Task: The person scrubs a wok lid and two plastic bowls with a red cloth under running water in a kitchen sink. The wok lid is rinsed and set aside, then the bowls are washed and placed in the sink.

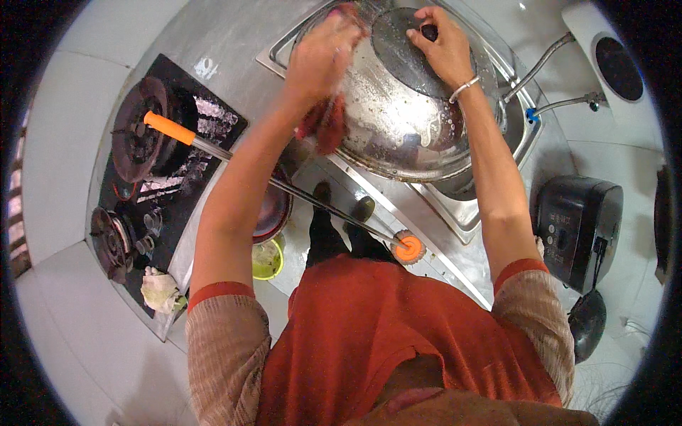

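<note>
A large domed wok lid [394, 128], steel with a dark glass centre [391, 40], lies tilted across the sink. Water drops and brown spots mark its metal. On the right side my right hand [445, 50] grips the lid's black knob [429, 32] between thumb and fingers. My left hand [322, 56], blurred, is closed on a wet red cloth [331, 125] at the lid's left part. Part of the cloth hangs down past the lid's lower edge.
Under the lid is a steel sink [469, 226] with flexible hoses [546, 61] behind. A gas stove [213, 114] stands left, a black rice cooker [578, 229] right. An orange-handled pole [314, 199] crosses in front. A green bucket [269, 261] stands below.
</note>
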Demonstrator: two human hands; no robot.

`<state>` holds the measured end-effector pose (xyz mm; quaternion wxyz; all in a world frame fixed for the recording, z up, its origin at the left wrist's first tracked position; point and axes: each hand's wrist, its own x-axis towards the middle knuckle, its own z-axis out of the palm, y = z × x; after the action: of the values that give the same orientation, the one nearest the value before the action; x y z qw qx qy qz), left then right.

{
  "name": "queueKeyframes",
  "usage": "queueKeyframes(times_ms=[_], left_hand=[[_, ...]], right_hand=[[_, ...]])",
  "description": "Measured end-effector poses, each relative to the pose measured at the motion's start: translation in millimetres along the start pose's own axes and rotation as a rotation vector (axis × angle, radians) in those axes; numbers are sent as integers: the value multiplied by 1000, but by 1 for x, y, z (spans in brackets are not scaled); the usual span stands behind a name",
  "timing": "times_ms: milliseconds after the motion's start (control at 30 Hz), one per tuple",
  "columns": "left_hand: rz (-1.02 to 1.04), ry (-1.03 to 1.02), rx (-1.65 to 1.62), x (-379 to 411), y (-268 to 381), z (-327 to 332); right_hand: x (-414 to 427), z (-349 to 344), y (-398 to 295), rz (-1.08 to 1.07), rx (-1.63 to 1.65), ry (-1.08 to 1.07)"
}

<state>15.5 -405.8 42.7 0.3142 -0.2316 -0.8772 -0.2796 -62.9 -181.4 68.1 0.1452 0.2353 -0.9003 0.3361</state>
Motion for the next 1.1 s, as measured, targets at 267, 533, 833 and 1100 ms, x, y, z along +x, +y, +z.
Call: queueKeyframes(times_ms=[267,533,833,1100], left_hand=[[158,-246,-188,-2,105,27],[-44,-132,-141,56,-7,36],[-63,-123,-316,45,45,43],[-219,-194,-329,73,-70,48]], right_hand=[[5,-14,12,124,873,-73],[-3,-13,21,2,341,-69],[-13,-15,32,-74,101,160],[-15,-14,27,-20,158,97]])
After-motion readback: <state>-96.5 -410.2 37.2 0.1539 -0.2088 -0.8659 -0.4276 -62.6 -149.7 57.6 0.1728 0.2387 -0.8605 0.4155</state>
